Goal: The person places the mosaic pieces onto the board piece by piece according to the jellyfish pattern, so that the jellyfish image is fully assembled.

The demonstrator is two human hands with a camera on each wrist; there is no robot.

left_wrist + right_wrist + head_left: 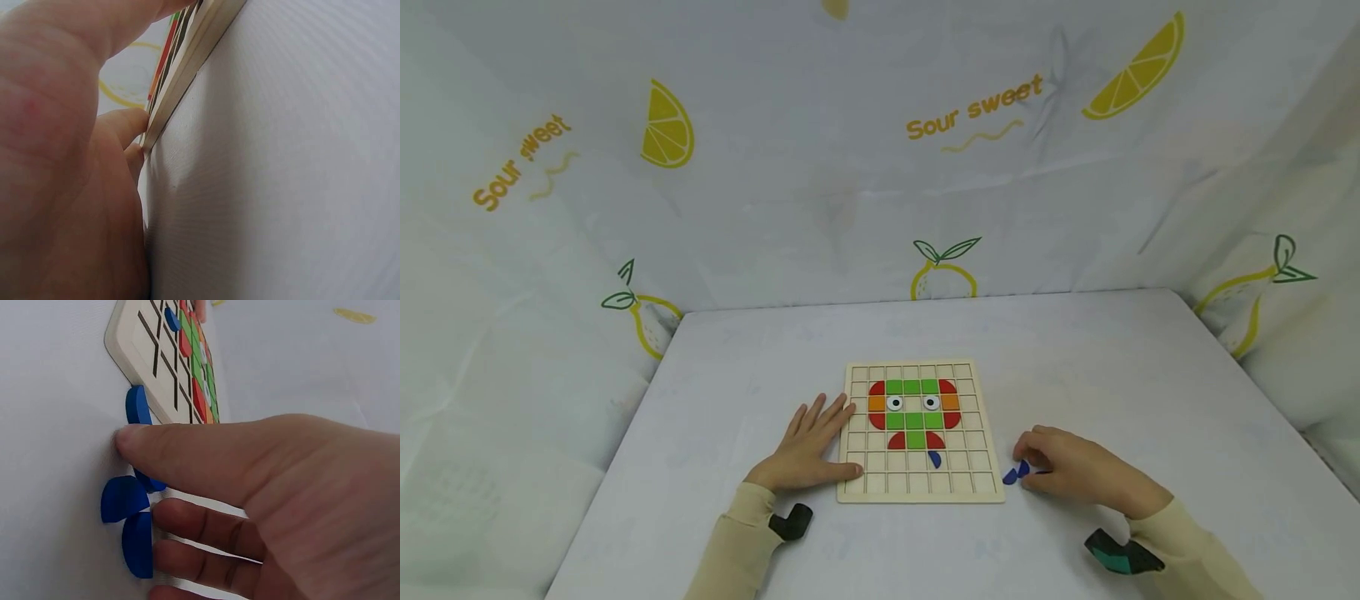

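A pale wooden grid board [865,492] lies flat, bearing green, red and orange tiles and two eye discs in a fish-like pattern. One blue petal-shaped piece [935,459] sits lower on its grid. My left hand [805,450] rests at the board's left edge, fingers spread, thumb on the lower left squares. Right of the board, my right hand [1075,471] has curled fingers and pinches a blue piece [1023,468] with thumb and fingers. Another blue piece [136,403] lies by the board edge. Two rounded blue pieces [125,500] lie under the hand; the index finger is hidden in the right wrist view.
A white cloth covers the table [760,358]. Behind it hangs a white curtain [790,217] printed with lemons and lettering. Dark straps [792,522] show at both wrists over beige sleeves.
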